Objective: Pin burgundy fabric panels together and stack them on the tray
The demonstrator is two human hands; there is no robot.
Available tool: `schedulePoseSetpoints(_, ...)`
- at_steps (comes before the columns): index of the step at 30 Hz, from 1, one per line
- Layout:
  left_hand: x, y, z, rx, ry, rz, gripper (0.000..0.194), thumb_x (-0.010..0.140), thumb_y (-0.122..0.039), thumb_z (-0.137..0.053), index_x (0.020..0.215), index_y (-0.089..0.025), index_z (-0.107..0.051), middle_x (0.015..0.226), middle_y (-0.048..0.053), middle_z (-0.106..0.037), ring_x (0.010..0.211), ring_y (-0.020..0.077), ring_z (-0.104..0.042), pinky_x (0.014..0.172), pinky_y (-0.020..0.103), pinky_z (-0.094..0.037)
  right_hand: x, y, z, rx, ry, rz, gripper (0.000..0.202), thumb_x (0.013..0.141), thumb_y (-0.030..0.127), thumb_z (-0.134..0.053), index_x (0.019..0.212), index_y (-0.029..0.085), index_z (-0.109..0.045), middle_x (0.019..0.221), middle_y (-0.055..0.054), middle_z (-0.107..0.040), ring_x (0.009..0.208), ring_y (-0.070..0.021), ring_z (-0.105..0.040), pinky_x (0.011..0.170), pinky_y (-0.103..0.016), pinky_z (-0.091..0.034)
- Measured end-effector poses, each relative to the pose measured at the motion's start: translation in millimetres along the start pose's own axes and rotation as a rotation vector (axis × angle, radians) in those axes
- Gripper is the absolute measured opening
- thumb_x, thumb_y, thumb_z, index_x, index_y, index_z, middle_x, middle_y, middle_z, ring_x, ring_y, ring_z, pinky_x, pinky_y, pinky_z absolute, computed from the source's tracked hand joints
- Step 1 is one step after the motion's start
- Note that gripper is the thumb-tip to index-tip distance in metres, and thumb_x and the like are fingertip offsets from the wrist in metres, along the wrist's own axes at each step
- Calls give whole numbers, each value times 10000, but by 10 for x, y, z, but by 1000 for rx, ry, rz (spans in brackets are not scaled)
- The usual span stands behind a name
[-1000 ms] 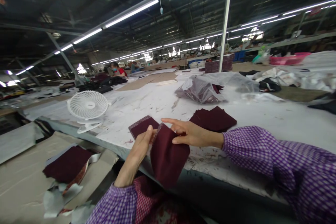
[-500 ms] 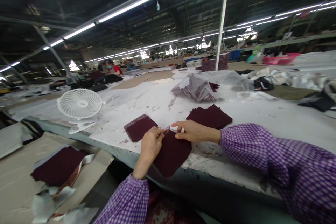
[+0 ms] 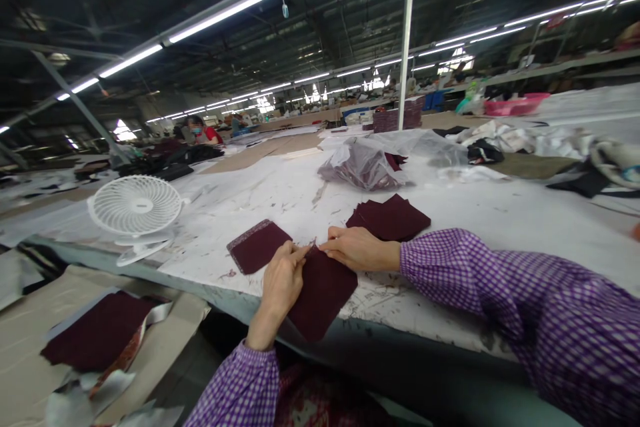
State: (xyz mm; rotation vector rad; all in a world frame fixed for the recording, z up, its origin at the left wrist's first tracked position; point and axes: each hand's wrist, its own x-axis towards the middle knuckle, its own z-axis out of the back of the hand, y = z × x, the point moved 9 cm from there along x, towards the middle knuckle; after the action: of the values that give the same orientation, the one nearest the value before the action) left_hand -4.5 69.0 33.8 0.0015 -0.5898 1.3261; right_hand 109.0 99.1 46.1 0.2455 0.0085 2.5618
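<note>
A dark maroon fabric piece (image 3: 324, 293) lies at the table's near edge, its lower corner hanging over. My left hand (image 3: 286, 275) is closed on its upper left edge, thumb and fingers pinching near the corner. My right hand (image 3: 353, 247) is closed in a pinch at the top edge, close to the left fingertips; what sits between its fingers is too small to make out. To the left lies a maroon piece with a speckled grey border (image 3: 259, 245). Behind my right hand rests a small stack of maroon pieces (image 3: 393, 217).
A white fan (image 3: 136, 207) stands on the table at left. Beyond the stack is a clear plastic bag (image 3: 363, 165) with maroon cloth. Lower left, maroon scraps (image 3: 103, 330) lie on brown board. A metal post (image 3: 406, 47) rises behind; a person in red (image 3: 207, 135) is far off.
My right fingers have closed together and come nearer the left fingertips at the fabric's top edge. The whole view has shifted slightly, so things appear farther left.
</note>
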Motion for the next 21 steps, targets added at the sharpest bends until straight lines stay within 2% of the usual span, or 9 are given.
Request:
schedulePoseSetpoints(7,-26,-157,-4,301,75,-54,426,916,-136,-315,1152,-239,-655,862,61,-533,818,188,-485,731,315,-400,16,7,-29,-20,16,-7,292,940,270,-405,1081,211,-654,1014,-83,-573,754,-147,-569,598,-250,-357)
schedulePoseSetpoints(13,-17,-224,-6,412,117,-76,419,914,-139,-316,1134,-246,-657,885,71,-551,820,197,-482,735,332,-383,12,14,-21,-27,9,-7,296,942,275,-399,1087,210,-648,1027,-89,-575,756,-156,-588,604,-258,-391)
schedulePoseSetpoints(18,-7,-224,-23,415,146,-69,433,903,-112,-307,1147,-234,-642,905,74,-552,839,203,-496,750,330,-391,-2,38,82,85,-132,16,363,920,221,-431,1265,205,-542,1192,-83,-576,930,-184,-601,760,-289,-455)
schedulePoseSetpoints(21,-10,-217,-28,403,161,-55,425,911,-126,-308,1160,-230,-637,908,75,-551,835,205,-500,753,330,-395,0,84,88,121,-165,53,385,922,180,-403,1286,202,-527,1223,-71,-595,1002,-189,-584,822,-302,-451)
